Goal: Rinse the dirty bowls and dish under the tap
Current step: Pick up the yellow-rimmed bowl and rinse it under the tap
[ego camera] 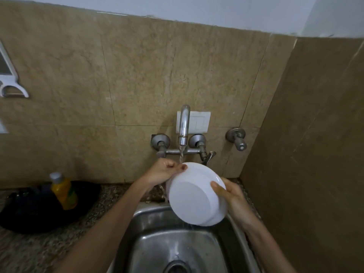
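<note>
1. As we look down past our forearms, the steel sink (157, 223) lies nearest, wet, with its drain at the bottom edge of the view.
2. Above the basin we hold one white bowl (194, 196), tipped on edge with its underside turned toward us. No other bowl or dish shows in the view.
3. Our right hand (234, 196) is closed on the bowl's right rim, fingers curled over the outside. Our left hand (164, 171) pinches the top-left rim, thumb on the edge.
4. Just beyond, the stream of water (181, 157) from the tap (184, 125) lands at the top rim beside our left thumb and drips off the bowl's lower edge into the basin.
5. We judge the risks this way: the rim is wet and held only at two edge points, so it could slip and strike the steel. The stream hits the edge rather than the hollow, so the inside may stay dirty, and water may splash onto the counter (29, 249).
6. Farther left on the counter stands a yellow bottle (64, 191) with a grey cap, beside a dark round item we cannot identify.
7. The bottle's label is too blurred to read; we make out no brand or writing anywhere.
</note>
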